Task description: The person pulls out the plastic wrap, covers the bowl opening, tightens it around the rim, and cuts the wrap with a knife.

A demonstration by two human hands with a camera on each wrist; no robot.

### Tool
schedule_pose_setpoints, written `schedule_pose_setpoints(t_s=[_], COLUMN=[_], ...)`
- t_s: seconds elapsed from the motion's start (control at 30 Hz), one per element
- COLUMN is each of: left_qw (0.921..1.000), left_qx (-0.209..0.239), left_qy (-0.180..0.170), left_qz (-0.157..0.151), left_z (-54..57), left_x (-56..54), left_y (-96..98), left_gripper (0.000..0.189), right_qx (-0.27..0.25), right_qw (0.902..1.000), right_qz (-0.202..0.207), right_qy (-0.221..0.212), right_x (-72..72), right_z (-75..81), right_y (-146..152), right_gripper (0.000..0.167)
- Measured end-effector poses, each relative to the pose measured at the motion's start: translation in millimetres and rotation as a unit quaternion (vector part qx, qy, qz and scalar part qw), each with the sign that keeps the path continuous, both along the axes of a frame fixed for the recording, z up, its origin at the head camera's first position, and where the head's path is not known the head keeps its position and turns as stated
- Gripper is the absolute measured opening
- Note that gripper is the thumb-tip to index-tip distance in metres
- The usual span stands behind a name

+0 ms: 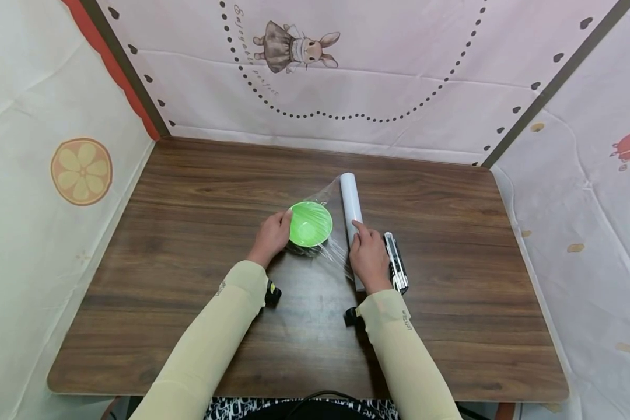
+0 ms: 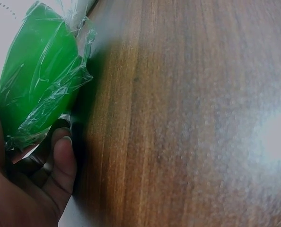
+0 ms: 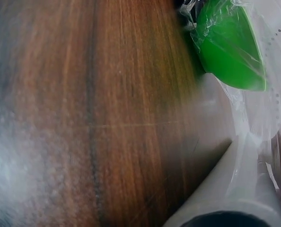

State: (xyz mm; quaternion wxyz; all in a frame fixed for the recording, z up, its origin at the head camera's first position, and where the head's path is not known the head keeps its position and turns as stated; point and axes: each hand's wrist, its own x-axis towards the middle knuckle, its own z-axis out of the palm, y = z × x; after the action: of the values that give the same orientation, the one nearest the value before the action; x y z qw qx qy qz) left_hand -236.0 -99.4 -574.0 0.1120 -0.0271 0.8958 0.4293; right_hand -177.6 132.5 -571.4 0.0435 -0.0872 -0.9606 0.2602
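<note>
A green bowl [image 1: 311, 224] with clear cling film [image 1: 336, 252] over it is near the middle of the table. My left hand [image 1: 272, 236] grips the bowl's left rim, thumb at the edge. In the left wrist view, film clings in creases to the side of the bowl [image 2: 39, 71], which is tilted and raised over the wood. To its right lies a white roll of cling film [image 1: 350, 195], standing lengthwise away from me. My right hand [image 1: 370, 256] holds the roll at its middle, index finger along it. Film stretches between roll and bowl in the right wrist view [image 3: 247, 113].
A narrow black and silver object [image 1: 396, 262] lies just right of my right hand. The brown wooden table [image 1: 199, 245] meets printed white cloth walls [image 1: 399, 58] at the back and sides.
</note>
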Motion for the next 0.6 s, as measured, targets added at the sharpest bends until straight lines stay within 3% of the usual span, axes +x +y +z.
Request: schedule_pose_setpoints(t_s=[0.6], left_qw=[0.9999], left_qx=[-0.009], left_qy=[0.006], left_qz=[-0.01], left_z=[2.9], left_x=[-0.9], left_y=[0.2], left_gripper=[0.055], right_qx=[0.008], right_qw=[0.9998], right_qz=[0.015], right_qy=[-0.006], right_x=[-1.7], right_z=[0.4], right_y=[4.4], right_gripper=[0.037])
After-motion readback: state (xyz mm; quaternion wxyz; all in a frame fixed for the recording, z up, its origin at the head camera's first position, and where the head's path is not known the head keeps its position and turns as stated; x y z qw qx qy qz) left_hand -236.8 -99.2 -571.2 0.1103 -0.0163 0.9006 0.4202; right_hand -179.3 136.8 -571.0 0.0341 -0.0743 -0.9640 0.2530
